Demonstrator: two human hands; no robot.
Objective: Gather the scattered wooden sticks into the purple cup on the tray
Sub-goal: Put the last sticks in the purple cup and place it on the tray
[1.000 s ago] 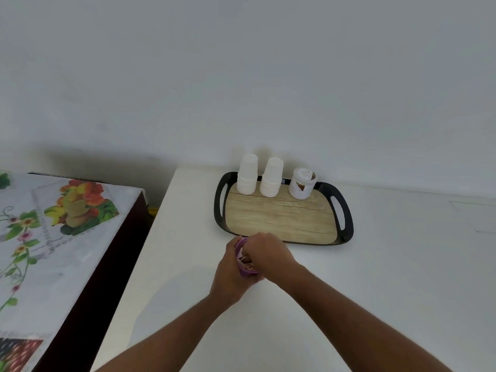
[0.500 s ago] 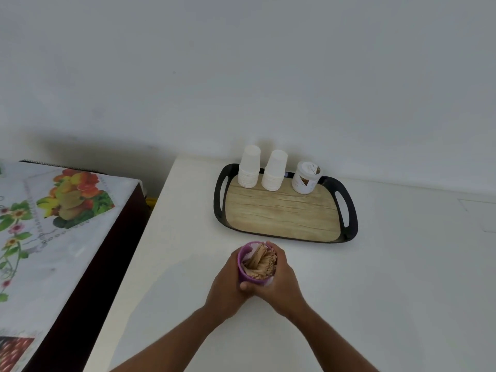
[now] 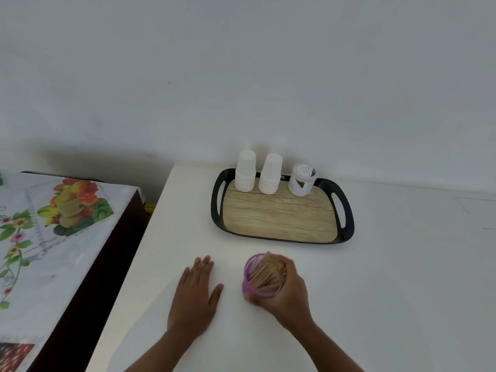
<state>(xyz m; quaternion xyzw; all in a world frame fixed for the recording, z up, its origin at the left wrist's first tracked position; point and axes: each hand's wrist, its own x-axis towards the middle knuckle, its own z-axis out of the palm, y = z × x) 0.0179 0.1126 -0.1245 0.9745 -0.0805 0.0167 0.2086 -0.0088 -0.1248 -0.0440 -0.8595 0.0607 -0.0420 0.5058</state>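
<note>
Left hand (image 3: 193,296) now off cup (image 3: 248,280)

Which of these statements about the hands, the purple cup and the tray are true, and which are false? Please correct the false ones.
1. The right hand grips the purple cup. True.
2. The purple cup stands on the tray. False: it is on the white table, in front of the tray.
3. The wooden sticks are inside the purple cup. True.
4. The left hand holds a stick. False: it lies flat on the table with straight fingers and holds nothing.
5. Two stacks of white paper cups stand at the far edge of the tray. True.
6. The white jar stands left of the paper cups. False: it stands to their right.
</note>
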